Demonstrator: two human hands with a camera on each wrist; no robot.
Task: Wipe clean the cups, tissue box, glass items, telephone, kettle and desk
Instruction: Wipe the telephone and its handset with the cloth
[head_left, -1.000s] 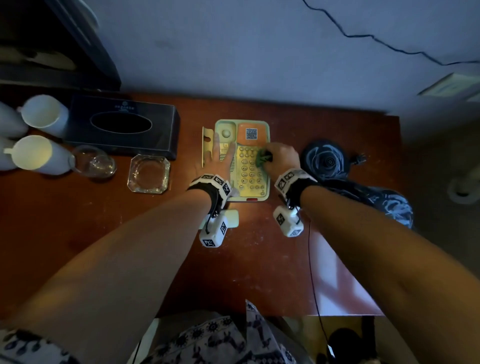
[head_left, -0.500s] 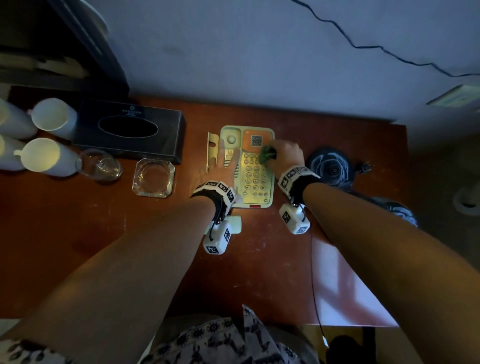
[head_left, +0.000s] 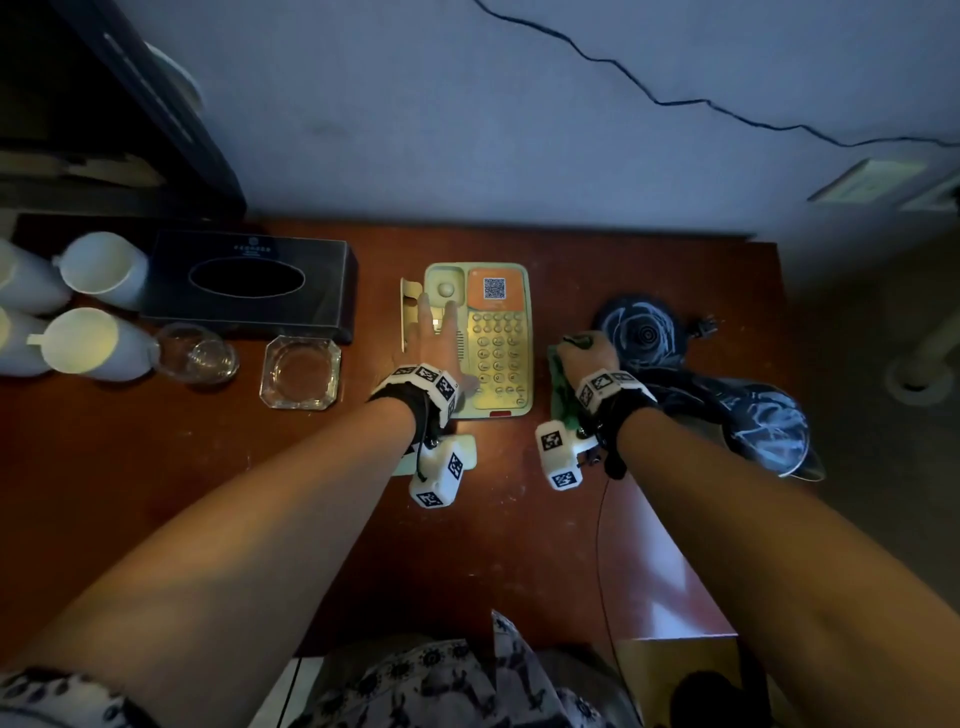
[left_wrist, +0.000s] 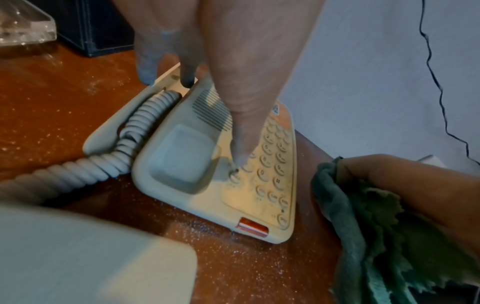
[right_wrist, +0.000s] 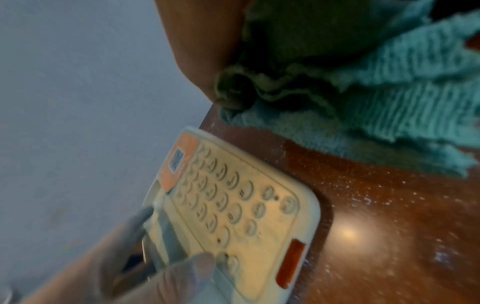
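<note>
The cream telephone (head_left: 496, 358) with an orange label sits mid-desk, its handset (head_left: 465, 454) off the cradle and lying on the desk near my left wrist. My left hand (head_left: 434, 335) rests flat on the phone's cradle side, fingers straight, with the thumb (left_wrist: 244, 123) on the keypad edge. Just right of the phone, my right hand (head_left: 589, 353) grips a bunched green cloth (head_left: 561, 387) that touches the red-brown desk (head_left: 156, 467). The left wrist view shows the cloth (left_wrist: 363, 226) beside the phone (left_wrist: 182, 164) and pale dust specks on the desk.
White cups (head_left: 93, 306), a black tissue box (head_left: 249, 283), a glass cup (head_left: 197, 353) and a glass ashtray (head_left: 301, 371) line the back left. A dark patterned kettle base (head_left: 644, 332) and kettle (head_left: 763, 421) stand at the right. The wall (head_left: 519, 130) is right behind.
My right hand has carried the cloth off the keypad to the desk at the phone's right side. My left hand has stayed on the phone.
</note>
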